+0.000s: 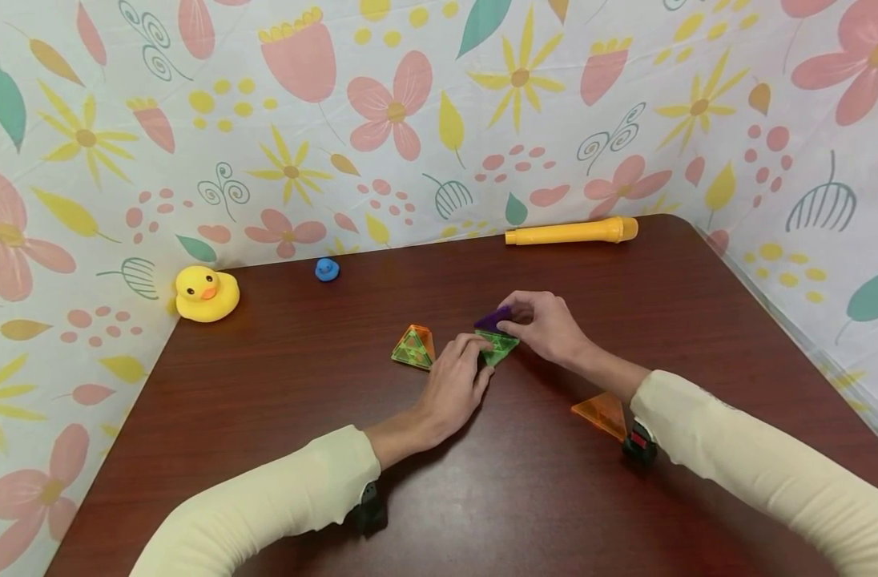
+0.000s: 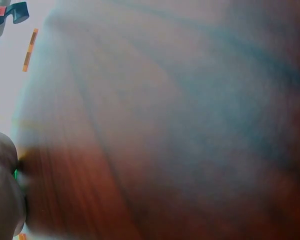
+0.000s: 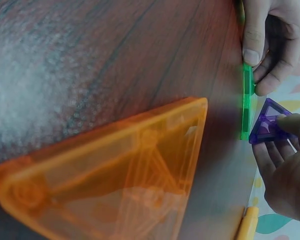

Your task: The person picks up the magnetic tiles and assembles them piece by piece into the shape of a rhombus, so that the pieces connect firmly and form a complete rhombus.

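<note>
My right hand (image 1: 547,327) pinches a purple translucent triangle tile (image 3: 266,125) between thumb and fingers. In the head view that tile tilts up along the far edge of a green translucent triangle tile (image 1: 502,349). The left hand (image 1: 449,393) holds the green tile near the table, its thumb and fingers at one end of it in the right wrist view. Just left of that hand, a small pyramid-like shape of green and orange triangle tiles (image 1: 413,351) stands, partly overlapped by the fingers. An orange triangle tile (image 1: 603,414) lies beneath the right forearm.
A yellow rubber duck (image 1: 207,295) sits at the table's back left corner, with a small blue duck (image 1: 327,269) to its right. Along the back edge lies a yellow toy microphone (image 1: 572,232). A flower-print cloth (image 1: 396,200) hangs behind the dark wooden table (image 1: 266,401).
</note>
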A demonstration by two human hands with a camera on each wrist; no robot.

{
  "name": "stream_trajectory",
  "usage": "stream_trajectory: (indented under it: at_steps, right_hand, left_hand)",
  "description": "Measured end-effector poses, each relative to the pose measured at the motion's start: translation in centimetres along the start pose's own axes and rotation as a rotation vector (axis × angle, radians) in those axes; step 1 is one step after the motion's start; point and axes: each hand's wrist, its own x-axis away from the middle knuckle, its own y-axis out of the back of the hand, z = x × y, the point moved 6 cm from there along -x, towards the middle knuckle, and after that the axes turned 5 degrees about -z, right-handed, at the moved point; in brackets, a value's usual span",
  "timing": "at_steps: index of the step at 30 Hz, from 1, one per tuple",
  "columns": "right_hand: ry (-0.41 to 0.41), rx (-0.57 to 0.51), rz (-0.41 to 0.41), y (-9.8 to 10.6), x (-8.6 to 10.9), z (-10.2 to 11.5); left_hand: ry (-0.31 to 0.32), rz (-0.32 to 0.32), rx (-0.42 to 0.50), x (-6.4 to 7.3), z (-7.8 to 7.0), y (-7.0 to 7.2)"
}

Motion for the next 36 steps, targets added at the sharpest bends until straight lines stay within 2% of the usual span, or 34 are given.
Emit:
stream_trajectory:
  at_steps: [9, 17, 24, 36]
  right_hand:
    - [0.005, 0.041, -0.006, -0.37, -0.06, -0.34]
    - [-0.007, 0.026, -0.008, -0.45, -0.09, -0.43]
    - [0.015, 0.026, -0.016, -0.5, -0.06, -0.32]
    - [0.008, 0.037, -0.013, -0.59, -0.09, -0.42]
  left_hand:
    - [-0.001, 0.001, -0.001, 0.03, 0.05, -0.05]
    - [-0.01, -0.004, -0.006, 0.07, -0.01, -0.03]
    - [-0.015, -0.011, 0.0, 0.04, -0.02, 0.0]
    - [-0.01, 0.002, -0.015, 0.05, 0.01, -0.05]
